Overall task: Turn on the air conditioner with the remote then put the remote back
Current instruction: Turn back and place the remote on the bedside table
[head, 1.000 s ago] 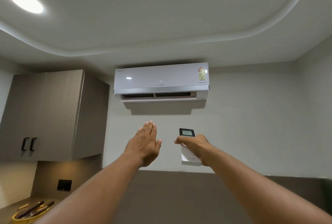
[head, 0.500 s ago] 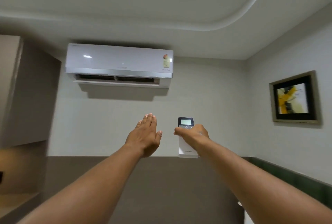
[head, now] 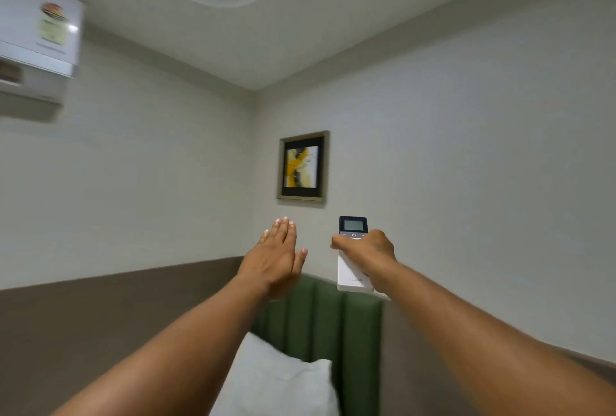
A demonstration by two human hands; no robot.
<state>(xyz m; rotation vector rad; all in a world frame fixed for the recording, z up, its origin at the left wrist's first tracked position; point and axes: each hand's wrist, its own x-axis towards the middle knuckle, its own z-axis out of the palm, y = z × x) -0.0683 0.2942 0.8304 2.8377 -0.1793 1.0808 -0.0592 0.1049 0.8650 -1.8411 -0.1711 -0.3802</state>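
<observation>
My right hand [head: 368, 254] grips a white remote [head: 352, 229] with a dark top and a small lit screen, held upright at arm's length with the thumb lying across its buttons. To its left my left hand [head: 275, 257] is stretched out flat, fingers together, palm down, holding nothing. The white wall-mounted air conditioner [head: 36, 39] shows only by its right end at the upper left edge, far from both hands; its flap looks lowered.
A framed yellow-and-black picture [head: 302, 166] hangs on the wall above the hands. Below them a green padded headboard [head: 333, 325] stands in the corner, with a white pillow [head: 273, 382] in front of it. A dark brown band [head: 100, 309] runs along the lower walls.
The view has swung to the right: the air conditioner slid from centre to the upper left edge, and the picture, headboard and pillow came into view. Both hands keep their poses.
</observation>
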